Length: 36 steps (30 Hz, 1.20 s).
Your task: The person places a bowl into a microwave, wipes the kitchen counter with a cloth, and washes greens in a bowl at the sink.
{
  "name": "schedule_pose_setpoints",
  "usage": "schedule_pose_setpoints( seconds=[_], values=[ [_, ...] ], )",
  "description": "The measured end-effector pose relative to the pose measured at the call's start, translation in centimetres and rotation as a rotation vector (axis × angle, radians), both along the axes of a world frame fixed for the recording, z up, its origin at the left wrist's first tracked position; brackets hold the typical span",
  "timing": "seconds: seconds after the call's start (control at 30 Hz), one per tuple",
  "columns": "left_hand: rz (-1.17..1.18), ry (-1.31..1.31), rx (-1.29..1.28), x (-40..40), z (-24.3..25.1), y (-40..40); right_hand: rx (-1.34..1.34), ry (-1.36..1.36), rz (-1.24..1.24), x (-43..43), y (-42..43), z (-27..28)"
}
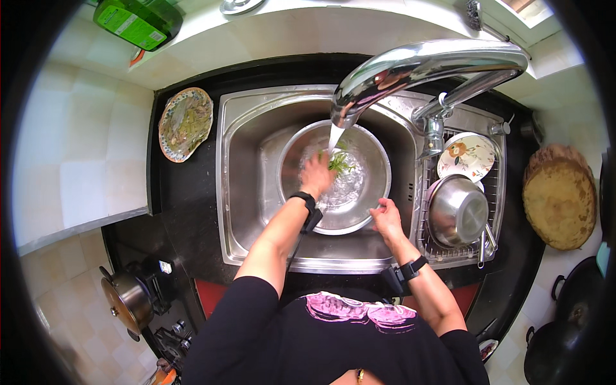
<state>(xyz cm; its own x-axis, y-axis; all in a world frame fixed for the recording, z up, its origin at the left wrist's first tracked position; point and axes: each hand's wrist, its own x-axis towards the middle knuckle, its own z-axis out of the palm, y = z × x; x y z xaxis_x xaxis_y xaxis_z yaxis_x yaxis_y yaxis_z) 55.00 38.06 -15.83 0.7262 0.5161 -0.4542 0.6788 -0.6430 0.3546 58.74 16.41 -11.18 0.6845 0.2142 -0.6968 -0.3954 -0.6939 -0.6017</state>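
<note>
A wide metal basin (288,192) stands in the stainless-steel sink (245,192) with water in it. Water runs into it from the chrome faucet (409,67). Some green leafy stems (342,162) lie in the basin near the stream. My left hand (317,175) is inside the basin, blurred, right against the greens; whether its fingers grip any of them is unclear. At the basin's near right rim, my right hand (386,219) pinches the edge between thumb and fingers.
Right of the sink, a dish rack (426,236) holds an upturned metal pot (457,209) and a flowered bowl (466,156). A plate of plant scraps (186,124) is at left. A lidded pot (126,301), green bottle (137,21) and wooden chopping block (559,202) stand farther out.
</note>
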Motion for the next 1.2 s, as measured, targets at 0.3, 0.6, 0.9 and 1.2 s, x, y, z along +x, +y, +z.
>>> schedule_pose_setpoints(
  seconds=[0.3, 0.6, 0.9, 1.2],
  values=[
    [-0.367, 0.075, 0.148, -1.4, 0.8, -2.4, -0.104, -0.144, 0.133, -0.1, 1.5, 1.5],
    [-0.002, 0.104, -0.375, -1.8, -0.3, 0.4, -0.016, -0.126, 0.07, 0.6, 1.6, -0.1],
    [-0.042, -0.01, 0.015, 1.0, -0.6, 3.9, 0.039, -0.053, -0.016, 0.6, 1.3, -1.7],
    [-1.083, 0.017, -0.011, -0.8, 1.1, -1.3, 0.052, -0.024, -0.026, 0.8, 1.0, -1.6]
  ],
)
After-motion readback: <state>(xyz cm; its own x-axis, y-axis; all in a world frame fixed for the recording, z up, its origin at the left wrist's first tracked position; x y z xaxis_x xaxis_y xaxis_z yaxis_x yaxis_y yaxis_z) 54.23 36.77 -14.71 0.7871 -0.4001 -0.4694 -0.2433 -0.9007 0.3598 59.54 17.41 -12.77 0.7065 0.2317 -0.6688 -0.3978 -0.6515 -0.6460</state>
